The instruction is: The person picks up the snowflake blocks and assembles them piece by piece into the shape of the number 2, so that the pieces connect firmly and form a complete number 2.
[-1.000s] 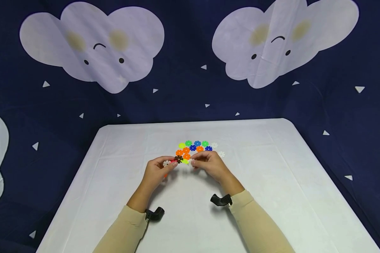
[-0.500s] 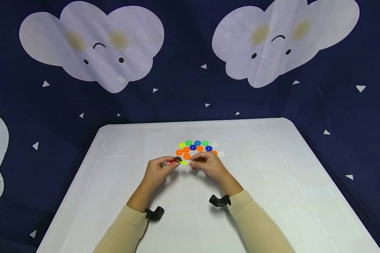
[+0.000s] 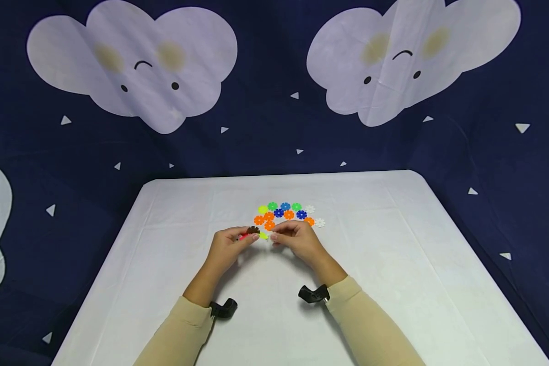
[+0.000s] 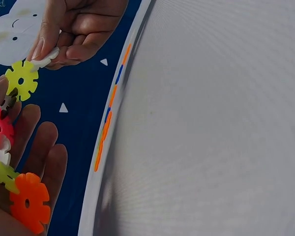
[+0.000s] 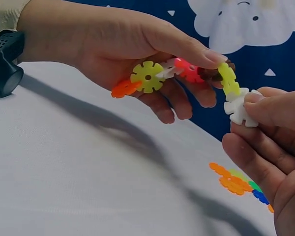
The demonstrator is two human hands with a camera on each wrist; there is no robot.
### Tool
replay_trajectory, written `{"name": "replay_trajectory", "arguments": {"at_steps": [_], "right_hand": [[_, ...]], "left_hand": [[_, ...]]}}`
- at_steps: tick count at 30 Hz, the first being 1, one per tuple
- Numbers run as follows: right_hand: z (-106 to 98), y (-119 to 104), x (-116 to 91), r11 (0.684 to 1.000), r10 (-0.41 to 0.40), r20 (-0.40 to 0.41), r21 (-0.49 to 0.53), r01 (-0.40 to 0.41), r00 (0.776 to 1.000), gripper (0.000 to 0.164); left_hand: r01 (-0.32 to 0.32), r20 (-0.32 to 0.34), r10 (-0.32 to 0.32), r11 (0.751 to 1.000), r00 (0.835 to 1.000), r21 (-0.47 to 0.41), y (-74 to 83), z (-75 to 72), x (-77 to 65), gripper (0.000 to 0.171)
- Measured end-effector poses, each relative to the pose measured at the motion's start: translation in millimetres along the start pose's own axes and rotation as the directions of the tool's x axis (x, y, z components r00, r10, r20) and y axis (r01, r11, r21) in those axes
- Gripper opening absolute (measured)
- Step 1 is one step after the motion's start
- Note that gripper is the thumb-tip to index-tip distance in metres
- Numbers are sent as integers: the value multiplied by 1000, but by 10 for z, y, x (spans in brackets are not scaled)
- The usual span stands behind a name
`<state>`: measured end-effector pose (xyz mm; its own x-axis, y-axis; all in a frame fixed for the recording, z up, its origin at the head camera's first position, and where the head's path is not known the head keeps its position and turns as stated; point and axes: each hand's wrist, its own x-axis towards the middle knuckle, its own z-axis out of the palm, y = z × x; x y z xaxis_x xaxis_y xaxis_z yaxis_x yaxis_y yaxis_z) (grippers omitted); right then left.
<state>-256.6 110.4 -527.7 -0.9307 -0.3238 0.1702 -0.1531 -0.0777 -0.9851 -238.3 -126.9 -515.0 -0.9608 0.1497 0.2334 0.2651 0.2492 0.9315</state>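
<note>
My left hand [image 3: 229, 246] pinches a chain of plastic snowflake discs at its dark brown disc [image 5: 214, 74], between thumb and index finger. From there a pink disc [image 5: 189, 71], a white one, a yellow-green one [image 5: 147, 77] and an orange one [image 4: 37, 196] run back along the palm, the other fingers loosely spread below. On the brown disc's other side sits a bright yellow disc [image 4: 29, 73]. A white snowflake disc [image 5: 235, 109] at the yellow one's edge is pinched by my right hand [image 3: 299, 241]. Both hands are held above the table.
Loose snowflake discs lie flat on the white table [image 3: 393, 315] beyond the hands: several orange [image 3: 259, 220], blue [image 3: 301, 214], green [image 3: 272, 206], white [image 3: 319, 222] and a yellow one [image 3: 263, 209]. A dark blue cloth with clouds [image 3: 132, 56] hangs behind the table.
The chain has turned in my left hand, so its brown disc tilts and its orange end is hidden from the head view. My right hand has shifted slightly left, uncovering an orange disc.
</note>
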Motion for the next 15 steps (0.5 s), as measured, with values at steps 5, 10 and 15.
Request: {"name": "replay_trajectory", "arguments": {"at_steps": [5,10,15], "right_hand": [[25,7,-5,999,-12,-5,35,12,1000,13],[33,14,-5,999,-17,-11,42,17,1000,13],[39,11,-6,999,5,-24,34,-5,1000,13]], "left_hand": [[16,5,-16,1000,1000,-15,-5,0,0,18],[24,7,-24,1000,1000,-9,-16,-1,3,18],[27,2,-27,1000,1000,-10,-8,0,0,19]]}}
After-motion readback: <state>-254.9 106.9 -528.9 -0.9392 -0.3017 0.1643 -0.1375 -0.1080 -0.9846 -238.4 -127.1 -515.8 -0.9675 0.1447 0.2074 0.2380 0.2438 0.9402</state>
